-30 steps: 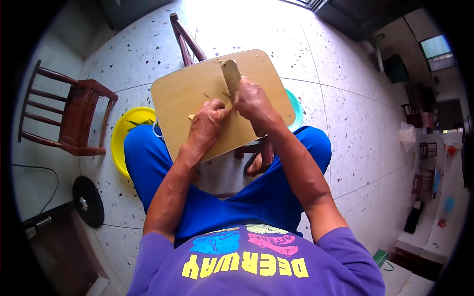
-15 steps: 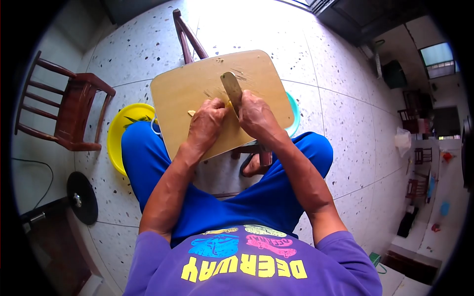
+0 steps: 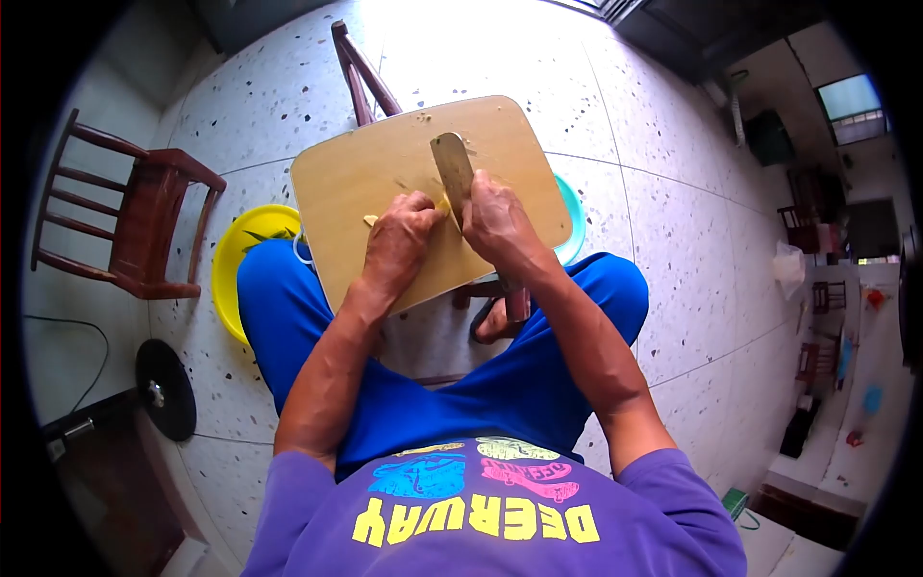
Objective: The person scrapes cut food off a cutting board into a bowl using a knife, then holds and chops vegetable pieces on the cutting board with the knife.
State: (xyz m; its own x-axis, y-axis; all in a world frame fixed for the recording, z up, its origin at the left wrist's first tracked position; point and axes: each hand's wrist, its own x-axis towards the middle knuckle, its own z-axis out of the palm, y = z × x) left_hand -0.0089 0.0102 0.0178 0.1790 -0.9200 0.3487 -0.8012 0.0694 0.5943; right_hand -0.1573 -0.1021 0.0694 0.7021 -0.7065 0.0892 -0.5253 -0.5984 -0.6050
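My right hand (image 3: 498, 223) grips a cleaver (image 3: 451, 162), its broad blade angled up and away over a light wooden board (image 3: 336, 183). Beside the blade, my left hand (image 3: 399, 240) is closed with its fingertips curled on a small yellow piece of food (image 3: 443, 205). The handle is hidden in my right fist. Another small pale-yellow piece (image 3: 370, 220) lies on the board, just left of my left hand. Small scraps and wet-looking marks show on the board's far part.
A yellow basin (image 3: 227, 260) with green leaves stands by my left knee; a turquoise basin (image 3: 577, 216) is partly under the board's right side. A dark red chair (image 3: 154, 226) stands left, and a black disc (image 3: 165, 389) is nearer. Wooden legs (image 3: 358, 72) stick out beyond the board.
The cleaver's blade has tilted slightly, showing more of its flat side, and the yellow piece at my left fingertips shows more. Both hands stay in nearly the same place.
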